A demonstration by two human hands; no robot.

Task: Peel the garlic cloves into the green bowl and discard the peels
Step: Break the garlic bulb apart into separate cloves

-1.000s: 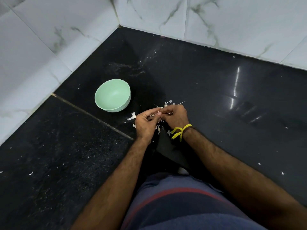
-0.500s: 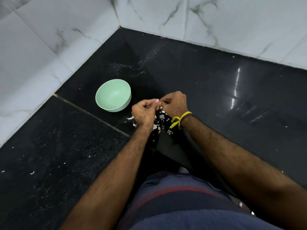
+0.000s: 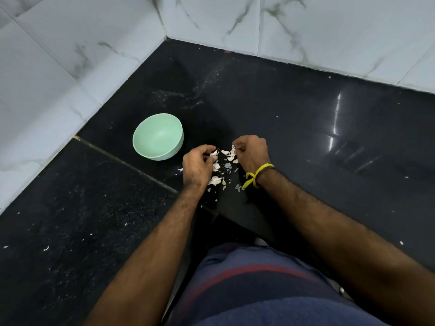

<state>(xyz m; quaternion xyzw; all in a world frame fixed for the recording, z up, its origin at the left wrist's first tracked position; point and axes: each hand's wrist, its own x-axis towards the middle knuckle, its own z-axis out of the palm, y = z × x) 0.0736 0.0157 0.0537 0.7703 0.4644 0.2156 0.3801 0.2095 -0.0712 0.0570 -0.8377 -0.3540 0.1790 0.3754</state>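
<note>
Pinching small white bits between curled fingers, the left hand [image 3: 197, 166] and right hand [image 3: 252, 151] hover over the black polished stone counter [image 3: 294, 128]; whether each grips clove or skin I cannot tell. Small white garlic cloves [image 3: 215, 180], light, firm and slippery-skinned, lie between both hands amid papery peels [image 3: 227, 165]; best gripped at their tips. The pale green round bowl [image 3: 157, 137] sits just left, toward the counter's back corner.
</note>
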